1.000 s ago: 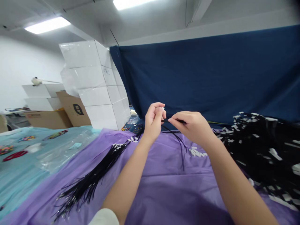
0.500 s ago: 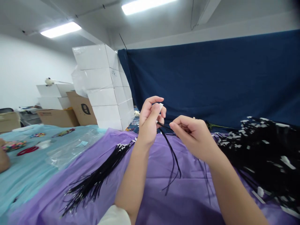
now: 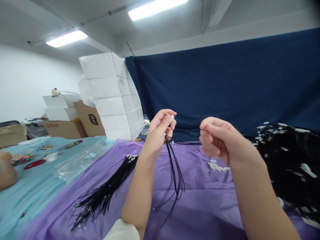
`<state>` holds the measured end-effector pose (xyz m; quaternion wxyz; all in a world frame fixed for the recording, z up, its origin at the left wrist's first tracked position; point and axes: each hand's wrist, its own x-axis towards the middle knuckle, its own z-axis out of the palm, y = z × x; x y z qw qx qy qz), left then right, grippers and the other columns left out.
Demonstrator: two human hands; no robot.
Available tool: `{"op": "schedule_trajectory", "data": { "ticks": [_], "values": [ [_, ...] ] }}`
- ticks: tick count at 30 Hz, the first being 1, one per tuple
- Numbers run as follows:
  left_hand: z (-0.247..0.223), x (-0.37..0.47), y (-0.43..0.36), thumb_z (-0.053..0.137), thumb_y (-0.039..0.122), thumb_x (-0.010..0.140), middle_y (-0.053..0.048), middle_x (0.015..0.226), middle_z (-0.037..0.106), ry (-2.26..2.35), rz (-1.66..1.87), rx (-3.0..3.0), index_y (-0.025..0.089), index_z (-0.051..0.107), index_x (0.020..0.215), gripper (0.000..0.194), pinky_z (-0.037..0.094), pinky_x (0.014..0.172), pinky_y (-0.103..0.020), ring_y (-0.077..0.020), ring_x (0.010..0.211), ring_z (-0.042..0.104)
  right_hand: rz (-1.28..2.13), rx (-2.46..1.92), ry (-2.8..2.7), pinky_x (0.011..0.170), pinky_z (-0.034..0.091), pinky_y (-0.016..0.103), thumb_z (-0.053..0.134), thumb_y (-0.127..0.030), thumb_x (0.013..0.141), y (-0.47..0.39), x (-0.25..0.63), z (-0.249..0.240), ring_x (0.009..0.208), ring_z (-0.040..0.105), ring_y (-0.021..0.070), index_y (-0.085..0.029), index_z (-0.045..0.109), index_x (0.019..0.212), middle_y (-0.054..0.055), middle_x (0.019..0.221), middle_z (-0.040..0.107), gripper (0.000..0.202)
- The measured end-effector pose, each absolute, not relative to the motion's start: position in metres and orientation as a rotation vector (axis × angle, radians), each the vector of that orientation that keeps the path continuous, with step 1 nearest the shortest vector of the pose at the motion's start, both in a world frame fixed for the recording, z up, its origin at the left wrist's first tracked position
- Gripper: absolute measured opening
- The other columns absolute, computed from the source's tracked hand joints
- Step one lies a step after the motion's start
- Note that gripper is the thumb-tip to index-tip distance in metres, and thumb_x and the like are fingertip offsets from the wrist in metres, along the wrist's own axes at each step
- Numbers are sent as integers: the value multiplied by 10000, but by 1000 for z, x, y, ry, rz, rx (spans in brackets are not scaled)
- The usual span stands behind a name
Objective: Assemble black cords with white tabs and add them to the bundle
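Our half-curled left hand grips black cords; our right hand pinches a strand. Uneven tugging could tangle the cords below the left.

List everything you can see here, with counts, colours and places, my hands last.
Hanging cords: several, black, below left hand
Cord bundle: one, black, white-tipped, left on purple cloth
Cord pile: one, black with white tags, right
Small pieces: many, white, beyond right wrist
Purple cloth: one, beneath the cords
Blue cloth: one, light blue, left
Clear bag: one, on blue cloth
Red loop: one, on blue cloth
White boxes: several, stacked, back left
Cartons: two, brown, behind blue cloth
Curtain: one, dark blue, back
Ceiling lights: two, white
Co-worker's arm: one, left edge
Left hand: one, pinching white tag
Right hand: one, pinching thin black strand
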<state>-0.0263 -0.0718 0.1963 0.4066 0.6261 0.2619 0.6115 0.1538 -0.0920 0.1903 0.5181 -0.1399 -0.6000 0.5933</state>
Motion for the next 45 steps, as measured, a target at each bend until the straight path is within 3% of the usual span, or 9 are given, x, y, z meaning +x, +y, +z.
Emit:
{"op": "schedule_trajectory", "data": {
  "ticks": [4,13,20,26,31,35,38,42,45],
  "values": [
    [196,-25,-71,515,410,832,56,633,419,661,1518,1564,225,521,954,222,186,358,-147,-13,386,257,1443,-247,-1155,357,281,198,541,-356,827,-85,162,194,436,386,68,-250,601,787,-33,649,528,128],
    [195,-21,-71,506,410,838,54,627,390,641,1488,1538,211,529,894,208,160,347,-136,-14,398,285,796,-327,-1201,445,355,235,352,-462,916,-65,168,185,728,589,156,-292,603,1024,30,924,633,322],
    [194,-22,-70,509,426,838,49,626,383,641,1458,1521,188,553,896,248,170,340,-152,-12,394,295,717,-366,-1129,417,309,244,362,-566,896,-71,173,189,501,457,123,-324,613,1047,-5,648,523,380],
    [195,-25,-71,523,404,834,41,658,396,613,1402,1532,168,567,918,255,145,337,-159,-4,397,330,575,-324,-1227,539,413,256,295,-562,915,-86,178,197,502,411,98,-361,609,1084,-13,650,423,409],
    [197,-27,-74,524,385,834,33,666,428,628,1342,1551,161,569,939,251,168,335,-163,-11,401,362,587,-402,-1324,406,334,243,331,-557,911,-99,179,198,430,272,97,-339,628,1004,-33,580,344,380],
    [199,-28,-75,521,368,837,27,688,461,636,1307,1577,166,567,954,238,180,336,-161,-10,400,365,646,-479,-1285,335,220,222,589,-431,820,-101,173,195,403,258,74,-259,637,821,-53,516,316,179],
    [199,-29,-76,524,367,834,28,690,464,637,1318,1581,168,566,975,248,186,334,-160,-9,397,359,560,-573,-1231,343,250,210,708,-317,730,-102,164,192,398,320,61,-215,645,756,-55,487,390,123],
    [199,-29,-77,520,371,833,31,686,456,635,1326,1579,166,561,1008,272,176,327,-164,-5,382,329,324,-693,-1352,351,303,206,699,-304,731,-107,151,188,429,428,77,-187,683,761,-5,550,550,122],
    [200,-29,-79,516,373,835,31,686,455,639,1342,1577,170,560,1017,276,166,324,-166,-6,377,325,174,-747,-1417,368,326,204,686,-281,738,-109,144,185,448,451,82,-188,691,763,1,576,588,96]
  ]
}}
